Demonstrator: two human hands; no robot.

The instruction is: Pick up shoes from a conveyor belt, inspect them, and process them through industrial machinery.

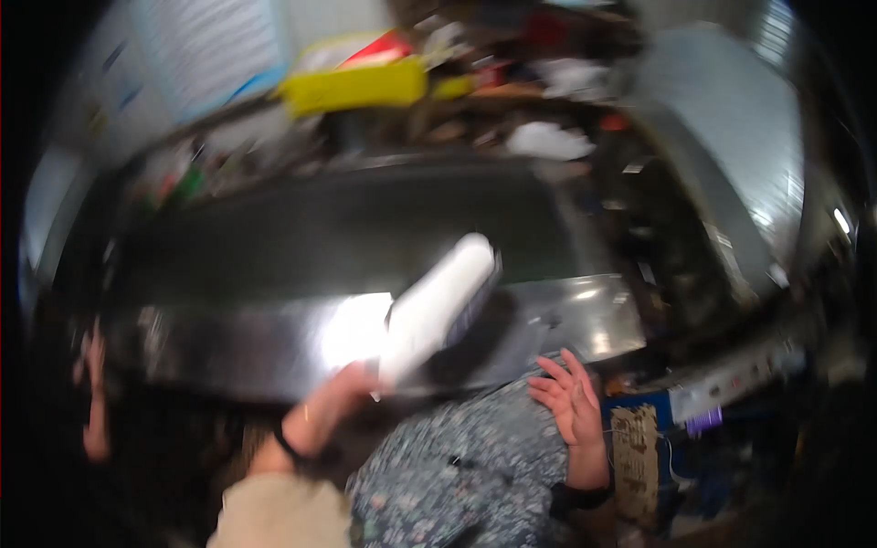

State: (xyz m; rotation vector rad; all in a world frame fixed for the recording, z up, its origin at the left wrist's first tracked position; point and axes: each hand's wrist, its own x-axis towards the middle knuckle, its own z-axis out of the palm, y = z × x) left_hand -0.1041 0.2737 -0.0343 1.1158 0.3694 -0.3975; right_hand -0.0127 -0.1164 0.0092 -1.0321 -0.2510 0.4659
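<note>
My left hand (345,391) is closed on the near end of a long white rounded object (437,306), which is smeared by motion, so its exact kind is unclear. It slants up and to the right over the shiny metal strip along the near side of a dark worktop (301,219), its far end reaching over the dark part. A dark edge or shadow runs along its right side. Beside the patterned cloth on my front, my right hand (571,402) is raised with its fingers spread and nothing in them.
A yellow bin (356,89) and blurred clutter line the back. A white crumpled item (550,142) lies at the back right. At far left shows another person's hand (94,352). A cardboard piece (635,457) stands at lower right.
</note>
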